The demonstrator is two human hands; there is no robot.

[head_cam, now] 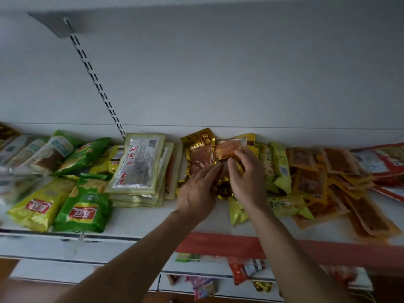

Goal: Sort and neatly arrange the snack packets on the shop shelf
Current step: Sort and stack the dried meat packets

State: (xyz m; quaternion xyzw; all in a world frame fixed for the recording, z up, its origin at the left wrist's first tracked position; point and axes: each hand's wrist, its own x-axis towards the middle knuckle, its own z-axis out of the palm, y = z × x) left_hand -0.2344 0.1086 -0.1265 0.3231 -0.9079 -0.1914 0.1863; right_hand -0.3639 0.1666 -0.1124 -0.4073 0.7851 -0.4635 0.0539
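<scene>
Head camera shows the right hand (247,173) pinching an orange packet (229,146) at the back of the white shelf (153,218), mid-row. Just beside it, the left hand (196,193) lays nearly straight fingers on the gold packet (200,153).

Small shop, white metal shelf (140,217) with slotted upright (96,84), red price strip (218,242) along its edge, many snack packets (85,206) piled in rows, lower shelf (196,274) also stocked
</scene>
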